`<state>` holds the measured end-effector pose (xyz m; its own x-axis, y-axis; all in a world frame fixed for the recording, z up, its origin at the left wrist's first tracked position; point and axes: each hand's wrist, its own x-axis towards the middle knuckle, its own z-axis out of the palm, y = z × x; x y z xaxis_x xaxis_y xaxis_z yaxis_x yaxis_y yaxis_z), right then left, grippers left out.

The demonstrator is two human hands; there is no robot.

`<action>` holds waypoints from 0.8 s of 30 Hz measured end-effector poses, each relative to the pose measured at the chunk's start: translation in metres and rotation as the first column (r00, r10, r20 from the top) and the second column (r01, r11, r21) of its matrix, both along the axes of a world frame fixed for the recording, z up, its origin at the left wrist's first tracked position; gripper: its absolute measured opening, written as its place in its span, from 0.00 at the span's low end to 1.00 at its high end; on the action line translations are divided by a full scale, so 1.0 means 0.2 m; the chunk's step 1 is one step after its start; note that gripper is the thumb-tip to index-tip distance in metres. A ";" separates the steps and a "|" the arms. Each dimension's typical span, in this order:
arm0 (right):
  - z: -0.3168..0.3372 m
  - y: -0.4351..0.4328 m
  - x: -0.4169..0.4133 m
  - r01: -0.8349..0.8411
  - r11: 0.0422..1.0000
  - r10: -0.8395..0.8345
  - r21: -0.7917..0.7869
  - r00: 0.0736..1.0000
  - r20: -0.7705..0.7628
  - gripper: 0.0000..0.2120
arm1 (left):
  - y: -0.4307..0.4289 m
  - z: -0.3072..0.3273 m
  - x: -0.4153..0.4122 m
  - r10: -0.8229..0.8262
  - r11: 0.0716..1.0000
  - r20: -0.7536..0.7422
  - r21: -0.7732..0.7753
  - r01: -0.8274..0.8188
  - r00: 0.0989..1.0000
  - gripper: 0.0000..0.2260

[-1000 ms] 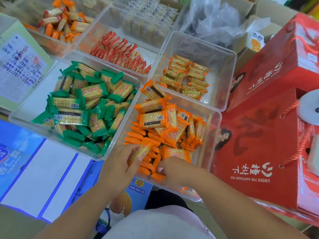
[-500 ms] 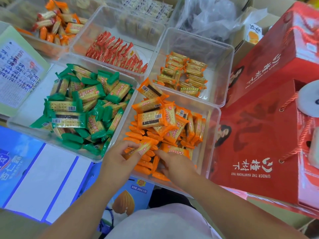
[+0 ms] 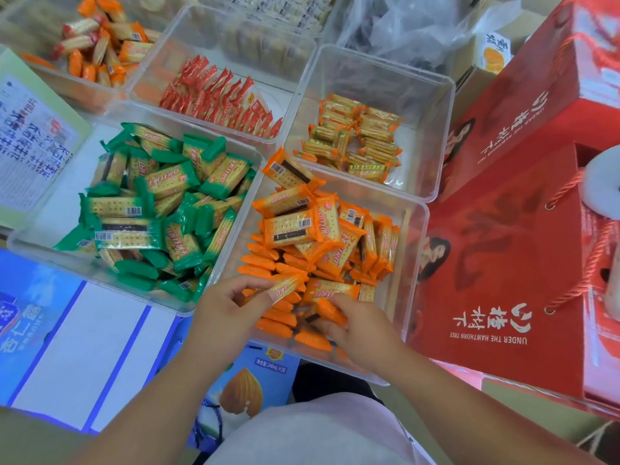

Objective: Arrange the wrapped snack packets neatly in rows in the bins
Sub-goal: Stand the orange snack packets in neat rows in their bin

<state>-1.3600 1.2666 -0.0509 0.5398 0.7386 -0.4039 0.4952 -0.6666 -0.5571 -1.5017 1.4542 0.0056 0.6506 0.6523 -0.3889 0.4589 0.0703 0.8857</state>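
A clear plastic bin [image 3: 414,236] in front of me holds a heap of orange-wrapped cracker packets [image 3: 302,226], some standing on edge in a row along its left side. My left hand [image 3: 224,310] pinches one orange packet [image 3: 285,287] between thumb and fingers at the bin's near left. My right hand [image 3: 359,325] reaches into the near part of the bin, its fingers curled round another orange packet [image 3: 330,310]. To the left, a second clear bin [image 3: 50,236] holds green-wrapped packets [image 3: 161,209] in a loose pile.
Behind stand more clear bins: red packets [image 3: 218,95], small yellow-orange packets [image 3: 359,135], and orange-ended packets [image 3: 100,48] at far left. A red gift box [image 3: 503,256] flanks the right. Blue cartons [image 3: 50,337] lie under the bins at left.
My right hand has moved up and taken hold of an orange packet among the near ones. My left hand keeps its packet, shifted slightly.
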 end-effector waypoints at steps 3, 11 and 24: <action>0.00 0.02 0.01 -0.079 0.996 0.073 -0.038 0.986 -0.151 0.11 | 0.00 -0.01 0.01 -0.001 1.000 -0.031 0.010 0.001 1.000 0.03; -0.01 0.12 0.00 -0.300 0.938 0.300 -0.171 0.954 -0.031 0.16 | -0.02 -0.02 0.07 -0.087 0.991 -0.128 0.086 0.098 0.988 0.03; 0.03 -0.03 0.01 -0.449 0.863 0.472 -0.231 0.880 0.050 0.27 | -0.15 -0.04 0.28 -0.229 0.837 -0.298 0.426 0.343 0.927 0.06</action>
